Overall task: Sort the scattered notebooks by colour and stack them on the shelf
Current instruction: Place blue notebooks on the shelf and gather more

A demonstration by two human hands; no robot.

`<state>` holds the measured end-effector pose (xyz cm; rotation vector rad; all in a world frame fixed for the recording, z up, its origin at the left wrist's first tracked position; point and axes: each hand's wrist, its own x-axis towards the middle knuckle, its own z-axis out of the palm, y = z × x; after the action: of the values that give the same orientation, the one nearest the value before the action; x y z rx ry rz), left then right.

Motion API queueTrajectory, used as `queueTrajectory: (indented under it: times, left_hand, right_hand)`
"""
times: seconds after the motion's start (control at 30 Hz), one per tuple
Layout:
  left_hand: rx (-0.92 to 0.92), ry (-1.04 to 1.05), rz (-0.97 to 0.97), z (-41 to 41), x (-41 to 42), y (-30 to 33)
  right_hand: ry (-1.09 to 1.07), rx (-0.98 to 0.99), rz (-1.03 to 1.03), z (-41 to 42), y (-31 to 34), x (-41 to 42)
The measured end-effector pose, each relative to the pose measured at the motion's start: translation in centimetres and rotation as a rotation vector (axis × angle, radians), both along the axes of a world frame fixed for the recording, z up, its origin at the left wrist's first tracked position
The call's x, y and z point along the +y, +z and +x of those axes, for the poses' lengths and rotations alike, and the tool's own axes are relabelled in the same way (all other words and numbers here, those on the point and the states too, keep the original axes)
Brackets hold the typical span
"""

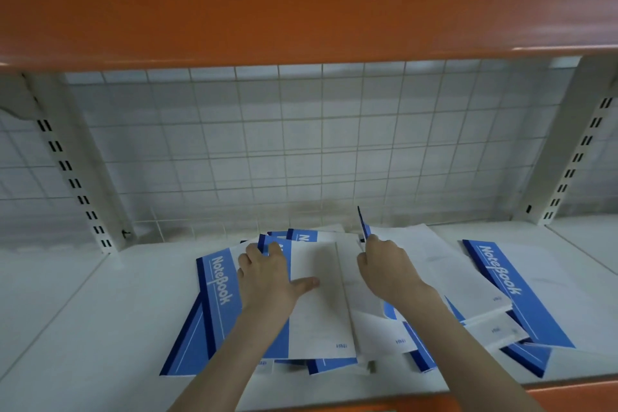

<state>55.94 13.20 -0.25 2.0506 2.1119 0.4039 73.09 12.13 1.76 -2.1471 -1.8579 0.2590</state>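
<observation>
Several blue-and-white notebooks lie overlapping on the white shelf board (pixel 83 304). A left pile (pixel 214 308) shows blue "Notebook" covers; another blue cover (pixel 511 291) lies at the right. My left hand (pixel 267 274) rests flat on the top white-backed notebook (pixel 317 304) of the left pile, fingers spread. My right hand (pixel 384 267) pinches the far edge of a notebook (pixel 364 227), lifting it so that its blue edge stands upright. More white-backed notebooks (pixel 461 274) lie under and right of that hand.
An orange shelf beam (pixel 301 7) hangs overhead. A white wire grid (pixel 301 150) backs the shelf, with slotted white uprights (pixel 73 170) at the left and another (pixel 575 157) at the right. An orange front edge (pixel 575 391) runs below.
</observation>
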Motion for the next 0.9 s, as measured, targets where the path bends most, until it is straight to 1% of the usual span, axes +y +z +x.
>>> queueTrajectory:
  times: [0.07,0.17,0.2,0.27,0.33,0.47,0.57,0.7,0.9]
  left_hand:
    - [-0.035,-0.016,0.032,0.0,-0.1,0.2]
    - [-0.138,-0.023,0.071,-0.1,0.1,0.7]
    - [-0.196,-0.027,0.071,-0.2,0.3,0.8]
    - [-0.403,-0.05,0.055,-0.4,0.8,0.6]
    - [-0.586,-0.056,0.041,-0.5,0.9,0.3]
    - [-0.781,-0.026,0.129,-0.5,1.0,0.0]
    - [-0.874,-0.003,0.135,-0.6,0.9,0.1]
    - [-0.939,0.008,0.138,-0.6,0.8,-0.3]
    - [-1.089,0.054,0.169,-0.3,0.9,-0.8]
  right_hand:
    - [-0.01,0.075,0.051,0.1,0.8,0.0]
    - [0.036,0.102,0.124,-0.9,2.4,-0.7]
    - [0.059,0.113,0.157,-1.5,2.8,-1.0]
    - [0.123,0.151,0.199,-3.1,3.3,-1.8]
    - [0.19,0.175,0.174,-4.8,3.2,-2.3]
    - [0.243,0.195,0.067,-6.7,1.8,-2.6]
    - [0.244,0.189,0.043,-7.1,1.4,-2.7]
    - [0.265,0.193,0.06,-7.2,2.0,-2.8]
    - [0.269,0.154,0.048,-7.5,2.0,-3.5]
